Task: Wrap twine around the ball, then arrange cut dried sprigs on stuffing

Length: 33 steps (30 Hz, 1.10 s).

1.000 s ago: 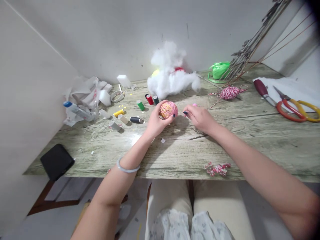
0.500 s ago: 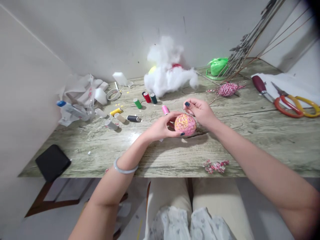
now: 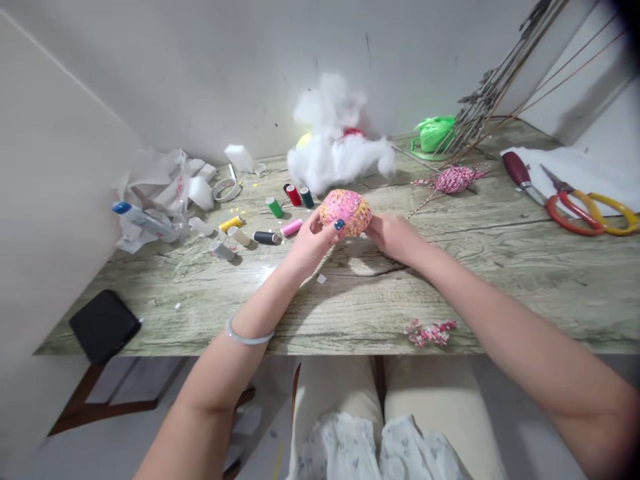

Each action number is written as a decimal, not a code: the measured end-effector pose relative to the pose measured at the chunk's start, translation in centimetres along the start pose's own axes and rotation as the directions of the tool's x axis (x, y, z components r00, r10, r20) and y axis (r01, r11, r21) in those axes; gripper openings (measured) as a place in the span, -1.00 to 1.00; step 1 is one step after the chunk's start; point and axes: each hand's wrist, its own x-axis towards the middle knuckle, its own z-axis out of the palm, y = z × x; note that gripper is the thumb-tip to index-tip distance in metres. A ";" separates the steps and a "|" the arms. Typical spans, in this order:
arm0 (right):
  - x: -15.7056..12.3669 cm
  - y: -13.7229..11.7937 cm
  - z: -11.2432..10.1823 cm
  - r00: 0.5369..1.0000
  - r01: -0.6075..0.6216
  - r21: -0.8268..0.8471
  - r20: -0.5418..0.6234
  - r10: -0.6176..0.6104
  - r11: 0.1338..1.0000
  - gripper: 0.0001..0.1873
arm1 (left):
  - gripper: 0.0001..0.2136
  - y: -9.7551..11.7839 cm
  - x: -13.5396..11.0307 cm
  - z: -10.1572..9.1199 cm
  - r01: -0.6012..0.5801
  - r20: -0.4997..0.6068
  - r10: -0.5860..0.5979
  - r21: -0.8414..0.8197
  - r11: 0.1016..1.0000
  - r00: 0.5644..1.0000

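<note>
My left hand (image 3: pixel 315 241) is closed around a ball wrapped in pink and yellow yarn (image 3: pixel 345 212), its dark-nailed thumb pressed on the near side. The ball is held up off the tabletop. At the ball's right edge is my right hand (image 3: pixel 393 235), fingers curled in against it. Their tips are hidden behind the ball, so whatever they pinch does not show. A pink thread spool (image 3: pixel 291 227) lies just left of my left hand. Behind the ball stand a dark green spool (image 3: pixel 307 197) and a red spool (image 3: pixel 293 195).
White stuffing (image 3: pixel 333 160) is heaped by the wall. Scissors (image 3: pixel 583 203) and a dark-red-handled tool (image 3: pixel 517 170) lie right, beside a pink-white twine bundle (image 3: pixel 457 179). Several more spools and a glue bottle (image 3: pixel 143 220) are left. Twine scraps (image 3: pixel 430 332) lie near the front edge.
The ball has been lifted, turned and shifted left and away from me. My right hand has come down to its side. The pink spool has moved left.
</note>
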 end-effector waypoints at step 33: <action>0.7 -0.8 -1.3 0.992 0.006 0.818 -0.077 0.099 0.574 -0.45 | -0.57 1.0 -0.2 -1.2 -0.023 0.302 -0.074 0.308 0.951 0.950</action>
